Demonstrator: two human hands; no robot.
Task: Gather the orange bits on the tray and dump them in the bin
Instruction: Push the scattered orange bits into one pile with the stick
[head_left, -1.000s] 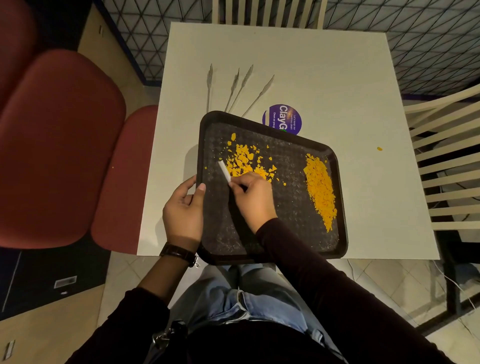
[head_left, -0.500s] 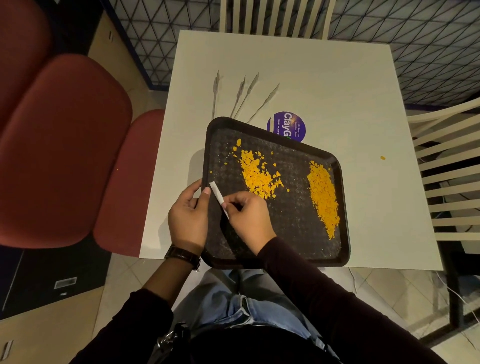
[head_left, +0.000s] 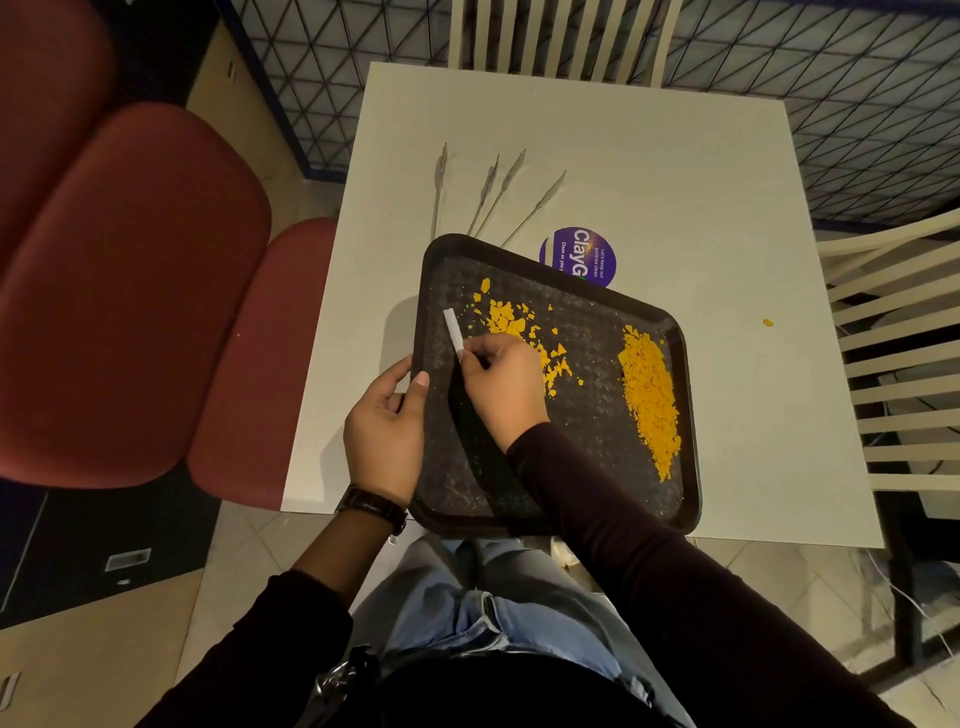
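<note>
A black tray (head_left: 566, 483) lies at an angle on the white table (head_left: 675, 171), overhanging its near edge. A loose scatter of orange bits (head_left: 511, 325) spreads across the tray's upper left. A dense orange pile (head_left: 649, 395) runs along the right side. My right hand (head_left: 501, 387) is shut on a small white scraper (head_left: 453, 329), whose blade points up-left, just left of the scatter. My left hand (head_left: 384, 423) grips the tray's left rim, thumb on top. No bin is in view.
Four thin grey sticks (head_left: 488, 192) lie on the table behind the tray, beside a purple round sticker (head_left: 582, 254). One stray orange bit (head_left: 768, 322) sits on the table at right. Red padded seats (head_left: 130, 291) stand left, pale slatted chairs (head_left: 904, 364) right and behind.
My right hand with the scraper pulled back toward the tray's near left, then moved up again beside the scatter. The scatter has been drawn into a narrower diagonal band. My left hand kept its hold.
</note>
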